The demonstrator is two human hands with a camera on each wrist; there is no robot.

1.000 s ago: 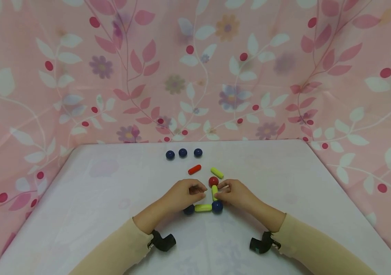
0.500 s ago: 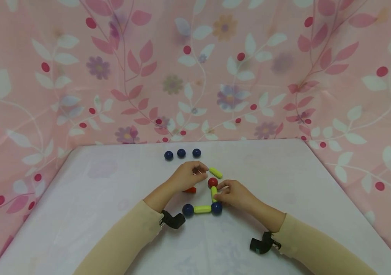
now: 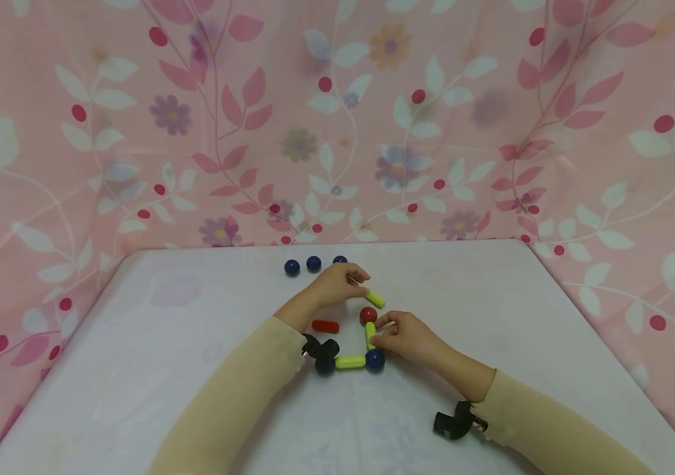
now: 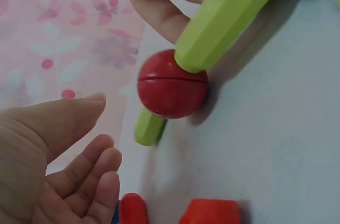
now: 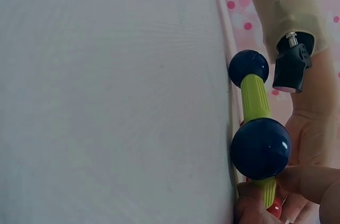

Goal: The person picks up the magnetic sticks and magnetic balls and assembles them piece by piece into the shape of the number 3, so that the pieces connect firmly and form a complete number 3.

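Observation:
My right hand (image 3: pixel 404 332) pinches the upright-running yellow-green rod (image 3: pixel 370 335) of a joined L of balls and rods. A red ball (image 3: pixel 368 315) caps that rod's far end, and a dark blue ball (image 3: pixel 375 360) joins its near end to another yellow-green rod (image 3: pixel 350 362). A second blue ball (image 5: pixel 248 68) ends the L, partly hidden by a wrist camera in the head view. My left hand (image 3: pixel 340 284) reaches over beside a loose yellow-green rod (image 3: pixel 376 299); in the left wrist view its thumb and fingers are apart, holding nothing visible.
A red rod (image 3: pixel 325 326) lies under the left forearm's inner side. Two red pieces show at the left wrist view's bottom edge, including a narrow red one (image 4: pixel 133 210). Several blue balls (image 3: pixel 292 268) stand at the back of the white table (image 3: pixel 194 369), one partly behind the left hand.
My left hand has moved the red rod nearer, left it beside the L, and travelled away from me toward the loose yellow-green rod. My right hand keeps its hold in place.

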